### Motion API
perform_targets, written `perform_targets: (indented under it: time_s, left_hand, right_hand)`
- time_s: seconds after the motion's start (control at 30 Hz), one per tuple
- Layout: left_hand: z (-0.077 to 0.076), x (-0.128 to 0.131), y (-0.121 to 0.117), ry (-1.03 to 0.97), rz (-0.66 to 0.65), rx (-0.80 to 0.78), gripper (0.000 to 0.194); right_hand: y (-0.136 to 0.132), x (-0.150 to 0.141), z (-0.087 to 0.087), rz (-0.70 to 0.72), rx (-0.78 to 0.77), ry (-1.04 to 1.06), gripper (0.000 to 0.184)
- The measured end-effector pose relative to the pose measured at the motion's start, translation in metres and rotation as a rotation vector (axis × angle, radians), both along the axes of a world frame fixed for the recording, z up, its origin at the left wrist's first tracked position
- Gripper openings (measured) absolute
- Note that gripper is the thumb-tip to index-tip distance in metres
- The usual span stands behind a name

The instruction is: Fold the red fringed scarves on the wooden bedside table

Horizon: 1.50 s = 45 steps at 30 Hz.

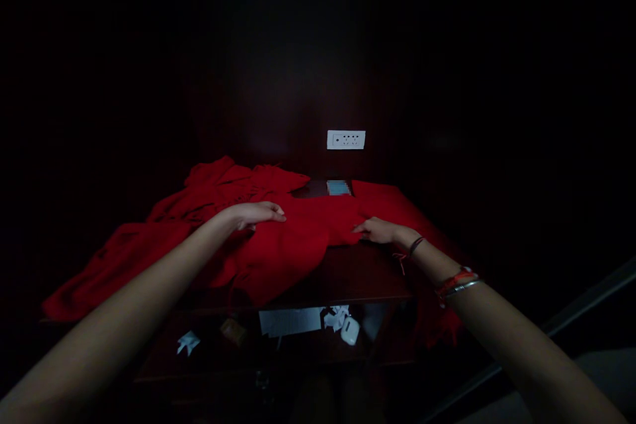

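Observation:
A wide red shawl [298, 238] with fringed ends lies spread and rumpled over a dark wooden tabletop [368, 278]. My left hand [259, 213] is on its middle part, fingers closed together on a fold of the fabric. Further right, my right hand [380, 230] pinches the shawl near its front edge, wrist turned inward. To the left the cloth is heaped in loose folds. On the right it hangs over the table's side, with thin fringe strands showing below my right wrist.
A white socket plate [346, 140] is on the dark wall. Behind the shawl lies a small bluish rectangle [338, 187]. An open shelf under the tabletop holds a sheet of paper [291, 322], crumpled paper [187, 342], a small brownish box [232, 332] and a white earbud case [350, 330].

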State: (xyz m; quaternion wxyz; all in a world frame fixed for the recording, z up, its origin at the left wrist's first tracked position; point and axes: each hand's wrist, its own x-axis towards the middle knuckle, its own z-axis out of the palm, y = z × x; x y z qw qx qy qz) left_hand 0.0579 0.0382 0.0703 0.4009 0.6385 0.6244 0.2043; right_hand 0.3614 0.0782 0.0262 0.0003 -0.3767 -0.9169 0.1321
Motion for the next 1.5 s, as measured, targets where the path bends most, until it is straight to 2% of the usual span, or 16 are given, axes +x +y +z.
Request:
perform_targets:
  time_s: [0.1, 0.2, 0.27, 0.33, 0.47, 0.53, 0.6, 0.67, 0.73, 0.83, 0.93, 1.07, 1.2, 1.3, 1.4, 1.5]
  left_hand:
    - [-0.014, -0.002, 0.007, 0.259, -0.127, -0.079, 0.024]
    - [-0.028, 0.006, 0.009, 0.406, -0.182, 0.019, 0.036]
    - [-0.032, 0.016, 0.004, 0.465, -0.230, 0.082, 0.042]
    - [-0.031, 0.028, -0.008, 0.432, -0.300, 0.041, 0.046]
    - [-0.022, 0.043, -0.031, 0.136, -0.444, -0.129, 0.041]
    - [-0.019, 0.044, -0.032, 0.127, -0.419, -0.172, 0.043]
    - [-0.019, 0.043, -0.025, 0.246, -0.301, -0.166, 0.051]
    - [-0.023, 0.042, -0.013, 0.352, -0.191, -0.126, 0.058]
    - [-0.028, 0.044, -0.003, 0.390, -0.177, -0.082, 0.060]
    - [-0.037, 0.050, 0.007, 0.495, -0.260, 0.031, 0.064]
    - [-0.046, 0.055, 0.018, 0.637, -0.343, 0.216, 0.066]
    - [-0.062, 0.055, 0.038, 0.666, -0.420, 0.456, 0.059]
    - [-0.078, 0.048, 0.054, 0.656, -0.502, 0.446, 0.051]
    - [-0.081, 0.047, 0.064, 0.630, -0.459, 0.584, 0.041]
    - [-0.076, 0.056, 0.076, 0.629, -0.372, 0.694, 0.034]
    - [-0.070, 0.075, 0.088, 0.540, -0.275, 0.692, 0.026]
  right_hand:
    - [0.001, -0.004, 0.002, -0.050, -0.020, -0.050, 0.047]
    - [0.002, -0.020, 0.002, -0.200, 0.078, -0.044, 0.042]
    - [0.001, -0.032, -0.003, -0.303, 0.146, 0.019, 0.035]
    - [-0.002, -0.042, -0.013, -0.368, 0.174, 0.055, 0.040]
    - [-0.006, -0.048, -0.031, -0.406, 0.157, -0.056, 0.068]
    - [-0.005, -0.047, -0.032, -0.404, 0.142, -0.069, 0.068]
    - [-0.001, -0.048, -0.026, -0.419, 0.145, -0.025, 0.060]
    - [0.004, -0.052, -0.020, -0.454, 0.203, 0.040, 0.056]
    - [0.009, -0.058, -0.017, -0.470, 0.245, 0.071, 0.059]
    - [0.014, -0.066, -0.025, -0.426, 0.122, -0.008, 0.066]
    - [0.014, -0.065, -0.037, -0.374, 0.030, -0.060, 0.068]
    - [0.012, -0.054, -0.040, -0.313, 0.035, -0.010, 0.074]
    - [0.006, -0.044, -0.033, -0.342, 0.116, 0.063, 0.079]
    - [0.002, -0.042, -0.029, -0.356, 0.147, 0.004, 0.070]
    - [-0.001, -0.043, -0.021, -0.356, 0.191, -0.014, 0.046]
    - [0.001, -0.040, -0.012, -0.519, 0.385, 0.049, 0.033]
